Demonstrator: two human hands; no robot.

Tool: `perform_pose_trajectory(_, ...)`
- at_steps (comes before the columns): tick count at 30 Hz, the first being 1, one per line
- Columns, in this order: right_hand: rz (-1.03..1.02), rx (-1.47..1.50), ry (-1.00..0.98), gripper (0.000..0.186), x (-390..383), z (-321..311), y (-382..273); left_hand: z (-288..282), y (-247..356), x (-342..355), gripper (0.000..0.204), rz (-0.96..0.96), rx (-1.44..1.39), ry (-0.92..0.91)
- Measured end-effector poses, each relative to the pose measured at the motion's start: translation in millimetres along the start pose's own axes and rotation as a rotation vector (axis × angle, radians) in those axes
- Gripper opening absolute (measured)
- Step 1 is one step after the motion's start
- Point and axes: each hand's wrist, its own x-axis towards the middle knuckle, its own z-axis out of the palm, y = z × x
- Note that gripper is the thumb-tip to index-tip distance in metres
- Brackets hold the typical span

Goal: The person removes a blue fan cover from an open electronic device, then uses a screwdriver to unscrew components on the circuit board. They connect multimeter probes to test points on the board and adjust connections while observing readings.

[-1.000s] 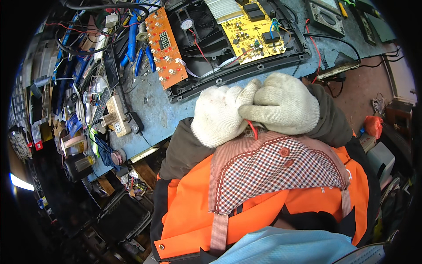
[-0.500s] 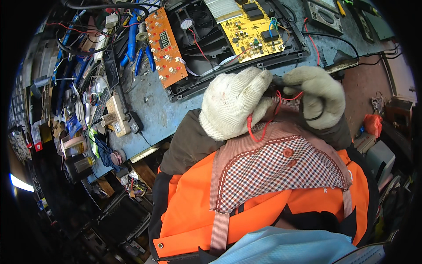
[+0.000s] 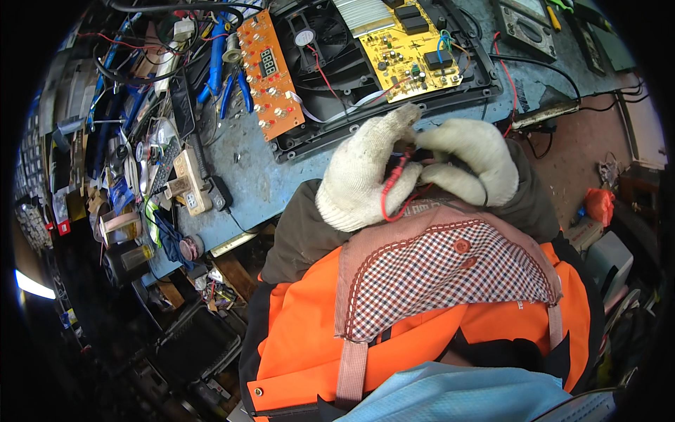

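The fingers of both gloved hands are curled together just above the person's chest, pinching a thin red wire (image 3: 391, 184) and a small dark part between them. The left hand (image 3: 362, 172) has the wire running across its palm side, looping down toward the wrist; the right hand (image 3: 470, 158) folds over the dark piece from the other side, its fingertips meeting the left thumb. What exactly the dark part is stays hidden by the gloves.

The wire looks light, limp and easily kinked, so a hold close to its end, right at the fingertips, would likely steer it best; thick knit gloves probably dull the feel and let it slip.

Just beyond the fingers lies the opened black appliance casing (image 3: 394, 105) on the blue bench (image 3: 253, 183), holding a fan and a yellow circuit board (image 3: 411, 49), likely fragile and snag-prone. Left of the fingers an orange control board (image 3: 271, 70) leans on the casing rim. Farther left, pliers and cables crowd the bench. Toward the right of the fingers the bench edge drops to the floor; open room is mostly the bare strip directly under the hands.
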Motion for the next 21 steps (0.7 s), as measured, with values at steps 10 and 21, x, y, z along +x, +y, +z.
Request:
perform_pose_trajectory(10, -0.231, 0.074, 0.041, 0.031, 3, 3, 22, -31, -6, -17, 0.054, 0.356, 0.612, 0.546)
perform_pose_trajectory(21, 0.027, 0.337, 0.068, 0.029, -13, 28, 56, -61, -45, -44, 0.077, -0.072, 0.926, 0.686)
